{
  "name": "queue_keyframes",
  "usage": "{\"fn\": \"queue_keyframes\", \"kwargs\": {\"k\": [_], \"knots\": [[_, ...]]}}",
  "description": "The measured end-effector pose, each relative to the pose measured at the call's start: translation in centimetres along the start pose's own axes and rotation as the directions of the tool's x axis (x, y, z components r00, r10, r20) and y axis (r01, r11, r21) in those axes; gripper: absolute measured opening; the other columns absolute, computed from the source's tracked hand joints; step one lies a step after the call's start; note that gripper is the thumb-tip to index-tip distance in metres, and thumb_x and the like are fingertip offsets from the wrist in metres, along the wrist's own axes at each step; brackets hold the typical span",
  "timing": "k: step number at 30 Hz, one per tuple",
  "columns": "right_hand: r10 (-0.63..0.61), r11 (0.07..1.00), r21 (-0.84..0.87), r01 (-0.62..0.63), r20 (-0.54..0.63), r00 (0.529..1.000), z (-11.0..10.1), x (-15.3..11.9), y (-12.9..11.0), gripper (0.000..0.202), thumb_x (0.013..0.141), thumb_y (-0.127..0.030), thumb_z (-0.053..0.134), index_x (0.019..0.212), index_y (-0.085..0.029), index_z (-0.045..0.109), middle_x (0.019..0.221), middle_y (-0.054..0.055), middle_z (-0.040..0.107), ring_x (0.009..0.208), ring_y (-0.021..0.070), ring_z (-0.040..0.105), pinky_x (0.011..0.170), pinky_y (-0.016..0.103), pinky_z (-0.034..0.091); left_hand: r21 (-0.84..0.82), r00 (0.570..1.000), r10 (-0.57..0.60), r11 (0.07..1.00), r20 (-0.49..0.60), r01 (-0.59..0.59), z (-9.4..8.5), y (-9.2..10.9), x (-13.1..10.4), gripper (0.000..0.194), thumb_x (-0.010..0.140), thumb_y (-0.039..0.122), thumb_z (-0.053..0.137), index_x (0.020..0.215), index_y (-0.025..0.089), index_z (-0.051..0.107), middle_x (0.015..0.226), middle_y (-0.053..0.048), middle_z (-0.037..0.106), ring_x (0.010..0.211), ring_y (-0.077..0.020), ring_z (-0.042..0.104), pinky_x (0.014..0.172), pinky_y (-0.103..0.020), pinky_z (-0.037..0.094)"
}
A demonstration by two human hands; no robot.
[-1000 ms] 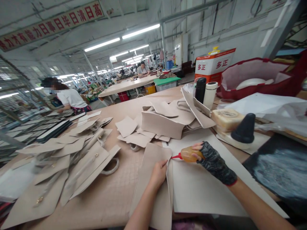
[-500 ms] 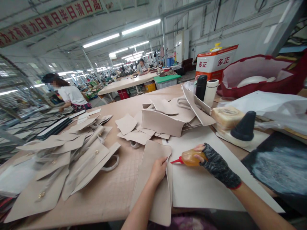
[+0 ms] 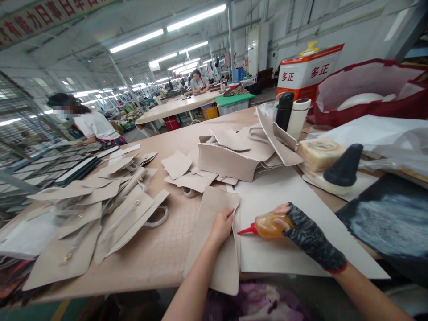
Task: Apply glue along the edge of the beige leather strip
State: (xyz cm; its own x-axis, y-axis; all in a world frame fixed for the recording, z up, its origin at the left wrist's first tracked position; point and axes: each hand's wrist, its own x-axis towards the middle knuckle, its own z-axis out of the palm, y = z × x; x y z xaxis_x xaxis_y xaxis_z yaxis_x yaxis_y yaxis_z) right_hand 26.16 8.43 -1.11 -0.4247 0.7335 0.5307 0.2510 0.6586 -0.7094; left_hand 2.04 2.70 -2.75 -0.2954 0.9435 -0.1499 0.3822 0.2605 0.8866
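Note:
My left hand (image 3: pixel 222 227) is closed on the right edge of a beige leather piece (image 3: pixel 212 200), its fingers pinching near the folded side. In my right hand (image 3: pixel 290 219), in a dark grey fingerless glove, is a bottle of amber liquid (image 3: pixel 268 224). The bottle lies sideways, and its red nozzle (image 3: pixel 248 229) points left, close beside the leather edge. Under the bottle is a large white sheet (image 3: pixel 301 254).
Beige pieces are heaped behind my hands (image 3: pixel 227 160) and at the left (image 3: pixel 133 211). A black cone (image 3: pixel 344 166), two flasks (image 3: pixel 297 118), a red bag (image 3: pixel 368 118) and a tin (image 3: pixel 306 73) stand at the right. A person (image 3: pixel 95 125) bends over panels at the far left.
The view has tilted and shifted slightly, so the table sits higher in it. Both hands keep their holds, and the nozzle remains close to the leather edge.

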Motion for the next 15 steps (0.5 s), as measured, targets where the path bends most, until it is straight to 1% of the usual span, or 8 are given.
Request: {"fn": "queue_keyframes", "kwargs": {"k": [3, 5, 8, 11, 13, 15], "knots": [[0.001, 1.000, 0.001, -0.001, 0.002, 1.000, -0.2, -1.0, -0.5, 0.015, 0.089, -0.034, 0.050, 0.098, -0.022, 0.054, 0.095, 0.008, 0.060, 0.092, 0.0245, 0.057, 0.084, 0.044, 0.047, 0.000, 1.000, 0.003, 1.000, 0.000, -0.003, 0.2, -0.5, 0.1, 0.035, 0.081, 0.024, 0.051, 0.111, 0.016, 0.066, 0.087, -0.005, 0.072, 0.095, -0.0243, 0.063, 0.087, -0.038, 0.050], [0.024, 1.000, 0.004, -0.024, 0.020, 1.000, -0.3, -1.6, -0.9, 0.015, 0.089, -0.033, 0.051, 0.098, -0.022, 0.054, 0.095, 0.007, 0.060, 0.091, 0.0245, 0.057, 0.083, 0.044, 0.047, 0.007, 1.000, 0.010, 1.000, 0.003, -0.010, 0.3, -0.7, 0.2, 0.035, 0.081, 0.023, 0.050, 0.112, 0.016, 0.066, 0.091, -0.006, 0.072, 0.097, -0.0241, 0.063, 0.089, -0.038, 0.049], [0.048, 0.999, 0.011, -0.049, 0.051, 0.998, -0.5, -2.4, -1.3, 0.013, 0.088, -0.033, 0.051, 0.097, -0.024, 0.055, 0.093, 0.005, 0.061, 0.090, 0.0235, 0.058, 0.082, 0.041, 0.048, 0.025, 1.000, 0.026, 0.999, 0.011, -0.027, 0.3, -1.0, 0.4, 0.036, 0.081, 0.022, 0.049, 0.113, 0.016, 0.065, 0.102, -0.005, 0.070, 0.101, -0.0240, 0.062, 0.092, -0.037, 0.048], [0.065, 0.997, 0.040, -0.067, 0.040, 0.997, -0.5, -3.1, -1.8, 0.012, 0.088, -0.032, 0.051, 0.097, -0.025, 0.055, 0.092, 0.004, 0.061, 0.089, 0.0218, 0.058, 0.081, 0.038, 0.048, 0.040, 0.997, 0.070, 0.997, 0.034, -0.071, 0.4, -1.1, 0.6, 0.038, 0.081, 0.018, 0.047, 0.114, 0.015, 0.064, 0.114, -0.006, 0.066, 0.105, -0.0236, 0.060, 0.095, -0.036, 0.046], [0.084, 0.995, 0.059, -0.085, 0.029, 0.996, -0.5, -3.5, -2.1, 0.012, 0.088, -0.031, 0.050, 0.097, -0.025, 0.055, 0.092, 0.004, 0.061, 0.089, 0.0213, 0.058, 0.080, 0.037, 0.049, 0.050, 0.995, 0.081, 0.995, 0.053, -0.084, 0.5, -1.2, 0.6, 0.039, 0.081, 0.016, 0.045, 0.116, 0.014, 0.063, 0.116, -0.006, 0.065, 0.106, -0.0236, 0.060, 0.095, -0.036, 0.046], [0.099, 0.993, 0.057, -0.100, 0.027, 0.995, -0.6, -3.9, -2.5, 0.013, 0.088, -0.033, 0.051, 0.096, -0.025, 0.056, 0.091, 0.004, 0.061, 0.089, 0.0217, 0.059, 0.080, 0.037, 0.049, 0.064, 0.996, 0.067, 0.995, 0.053, -0.071, 0.5, -1.3, 0.7, 0.039, 0.082, 0.017, 0.045, 0.117, 0.015, 0.062, 0.115, -0.006, 0.065, 0.105, -0.0237, 0.060, 0.095, -0.037, 0.046]]}}
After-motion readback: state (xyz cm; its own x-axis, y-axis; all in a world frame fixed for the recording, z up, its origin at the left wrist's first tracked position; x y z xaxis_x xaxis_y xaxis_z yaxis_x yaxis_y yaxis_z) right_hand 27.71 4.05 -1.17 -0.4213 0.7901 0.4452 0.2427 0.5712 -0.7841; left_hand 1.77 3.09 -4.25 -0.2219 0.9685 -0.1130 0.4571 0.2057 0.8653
